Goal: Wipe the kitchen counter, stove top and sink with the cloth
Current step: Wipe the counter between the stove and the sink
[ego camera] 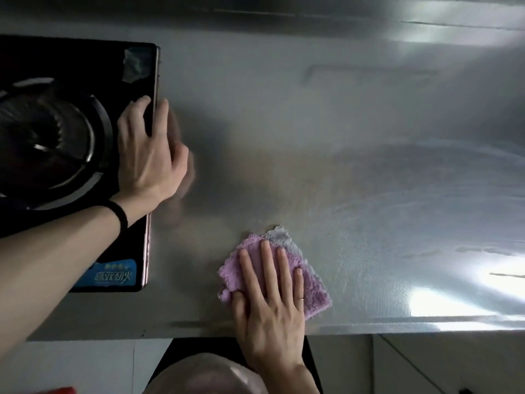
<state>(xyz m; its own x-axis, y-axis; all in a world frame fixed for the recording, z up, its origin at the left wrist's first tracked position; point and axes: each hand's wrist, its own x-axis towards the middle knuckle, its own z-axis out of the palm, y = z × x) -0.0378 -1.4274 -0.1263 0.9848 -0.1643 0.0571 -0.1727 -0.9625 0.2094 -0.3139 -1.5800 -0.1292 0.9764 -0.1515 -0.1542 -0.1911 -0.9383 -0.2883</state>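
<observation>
A folded pink and grey cloth [315, 291] lies on the foil-covered counter [326, 172] near its front edge. My right hand [270, 302] presses flat on the cloth, fingers spread and pointing away from me. At the left stands a black glass stove top [85, 66] with a round burner [45, 137]. My left hand [150, 149] grips the stove's right edge, fingers curled over the rim, thumb on the counter side. A black band circles that wrist. No sink is in view.
The foil-covered wall [284, 12] rises behind the counter. A blue label [112, 275] sits on the stove's front right corner. Below the counter edge are a pale plastic bag [204, 376] in a dark bin and white cabinet fronts [426, 365].
</observation>
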